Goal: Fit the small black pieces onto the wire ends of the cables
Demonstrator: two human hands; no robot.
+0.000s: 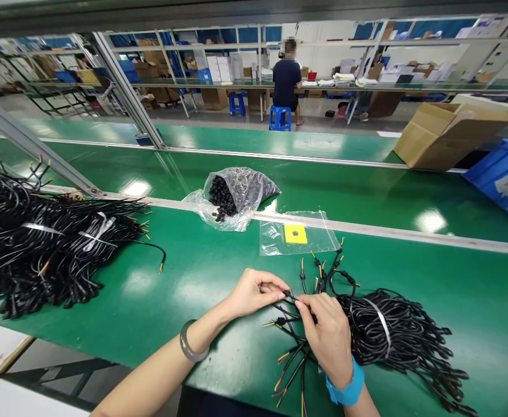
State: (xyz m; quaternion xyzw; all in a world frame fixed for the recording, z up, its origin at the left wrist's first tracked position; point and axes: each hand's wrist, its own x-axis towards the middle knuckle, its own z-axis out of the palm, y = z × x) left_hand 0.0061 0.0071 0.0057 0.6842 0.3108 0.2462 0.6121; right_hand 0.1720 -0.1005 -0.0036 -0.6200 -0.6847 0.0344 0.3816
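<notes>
My left hand (260,291) pinches the end of a black cable, at what looks like a small black fitting (288,293). Close beside it, my right hand (325,324) grips the same cable between thumb and fingers. That cable belongs to a bundle of black cables (393,330) tied with a white band, lying to the right of my right hand. Loose ends with red, yellow and orange wires (280,370) fan out around the hand. Several of these ends carry small black fittings (281,321). The exact grip is partly hidden by my fingers.
A clear bag of small black parts (223,200) lies open ahead. Beside it is a clear bag with a yellow square (296,234). A large cable pile (40,243) covers the left. A cardboard box (449,133) and blue bin (505,179) stand right. A person (287,78) sits beyond.
</notes>
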